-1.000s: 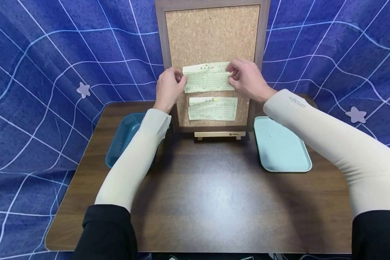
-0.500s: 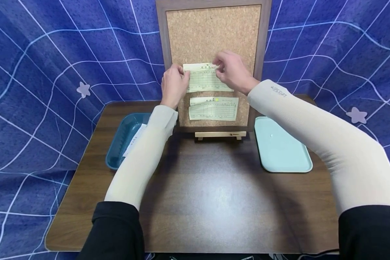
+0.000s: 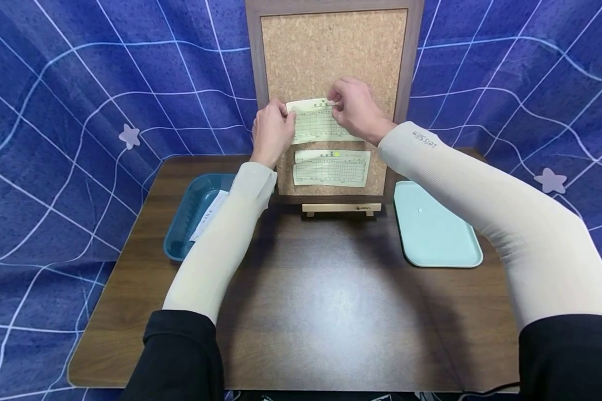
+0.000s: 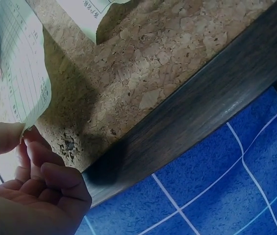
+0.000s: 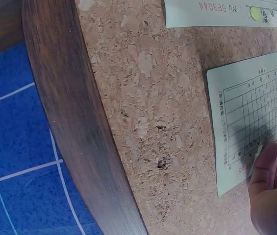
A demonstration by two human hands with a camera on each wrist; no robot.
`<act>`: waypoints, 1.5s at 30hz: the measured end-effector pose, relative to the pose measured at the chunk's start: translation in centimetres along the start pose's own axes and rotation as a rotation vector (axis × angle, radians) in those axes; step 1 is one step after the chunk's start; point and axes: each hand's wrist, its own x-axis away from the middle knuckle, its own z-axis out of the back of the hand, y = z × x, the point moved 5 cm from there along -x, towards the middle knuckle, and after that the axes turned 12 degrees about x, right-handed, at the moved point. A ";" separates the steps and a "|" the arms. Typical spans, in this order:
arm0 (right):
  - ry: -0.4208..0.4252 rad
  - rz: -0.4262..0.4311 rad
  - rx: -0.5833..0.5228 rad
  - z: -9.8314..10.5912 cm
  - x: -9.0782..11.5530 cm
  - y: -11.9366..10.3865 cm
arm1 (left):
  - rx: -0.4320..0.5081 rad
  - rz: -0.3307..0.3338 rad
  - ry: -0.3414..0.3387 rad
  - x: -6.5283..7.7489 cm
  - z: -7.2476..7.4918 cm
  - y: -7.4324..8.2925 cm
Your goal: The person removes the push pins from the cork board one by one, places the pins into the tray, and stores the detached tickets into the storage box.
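A pale green printed form slip [image 3: 312, 125] lies against a framed corkboard [image 3: 331, 50]. My left hand [image 3: 272, 132] pinches the slip's left edge between thumb and finger; in the left wrist view that corner [image 4: 36, 95] curves away from the cork. At the slip's top middle, my right hand [image 3: 358, 111] has its fingertips closed where a pink pushpin was visible, and they cover the pin. In the right wrist view the slip's other end [image 5: 231, 107] hangs free of the fingers. Below it, a second slip [image 3: 331, 171] is held by a yellow pushpin [image 3: 337, 154].
The corkboard stands on a small wooden easel [image 3: 341, 208] on a brown table [image 3: 331, 312]. A dark teal tray [image 3: 180, 223] with a white paper [image 3: 209, 214] sits left. To the right lies a light blue tray [image 3: 436, 234] with a tiny pale item.
My right hand has let go of the slip's right edge and moved left to its top middle, at the pink pushpin. My left hand has shifted slightly right, still pinching the left edge.
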 end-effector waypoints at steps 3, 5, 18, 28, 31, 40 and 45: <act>-0.002 -0.014 0.015 -0.1 -0.1 0.0 | -0.005 -0.006 -0.004 0.0 0.0 0.0; -0.005 -0.027 0.027 -0.2 -0.1 0.0 | -0.001 -0.008 -0.005 0.0 0.0 -0.1; 0.032 -0.100 0.075 -0.5 -0.6 -0.7 | 0.011 -0.010 -0.012 -0.1 -0.1 -0.2; 0.018 -0.155 0.077 -0.7 -0.6 -0.6 | 0.012 -0.011 -0.017 -0.2 -0.1 -0.2; 0.025 -0.157 0.078 -0.7 -0.6 -0.6 | 0.008 -0.014 -0.019 -0.1 -0.1 -0.2; 0.077 -0.124 0.088 -0.7 -0.6 -0.6 | 0.013 -0.032 -0.017 0.0 -0.1 -0.2; 0.079 -0.115 0.088 -0.7 -0.6 -0.5 | 0.022 -0.030 -0.013 0.0 0.0 -0.2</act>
